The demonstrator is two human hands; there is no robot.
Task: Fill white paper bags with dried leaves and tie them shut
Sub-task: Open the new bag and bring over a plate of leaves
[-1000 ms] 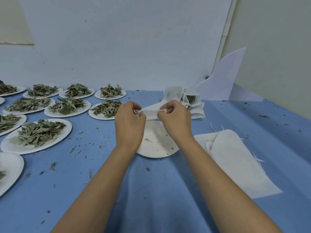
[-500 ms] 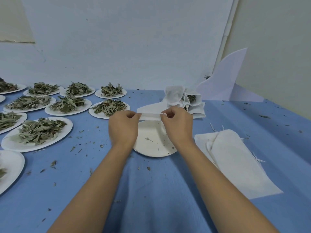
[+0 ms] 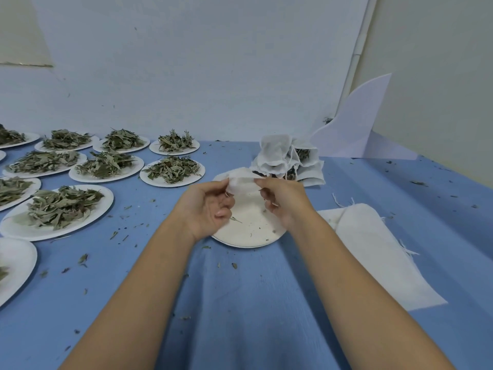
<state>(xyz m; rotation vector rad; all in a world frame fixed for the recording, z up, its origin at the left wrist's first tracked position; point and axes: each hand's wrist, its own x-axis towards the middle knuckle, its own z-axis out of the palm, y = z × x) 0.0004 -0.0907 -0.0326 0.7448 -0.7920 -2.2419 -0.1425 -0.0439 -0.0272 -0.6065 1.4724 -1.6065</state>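
Observation:
I hold a small empty white paper bag (image 3: 241,180) above a nearly bare white paper plate (image 3: 250,225) at the table's middle. My left hand (image 3: 206,206) pinches the bag's left edge, palm turned up. My right hand (image 3: 282,198) pinches its right edge. A heap of filled white bags (image 3: 286,158) with leaves showing in them lies just behind. Several white plates piled with dried green leaves (image 3: 64,206) cover the left of the table; the closest to my hands is one plate of leaves (image 3: 173,170) at back left.
A stack of flat white bags (image 3: 373,249) with loose threads lies to the right of the plate. Leaf crumbs dot the blue tablecloth (image 3: 240,303). A curved white card (image 3: 354,124) leans in the back right corner against the wall.
Both hands have dropped slightly and turned, the left now palm up. The bag, earlier stretched flat between them, is now bunched and pulled apart at its top edge.

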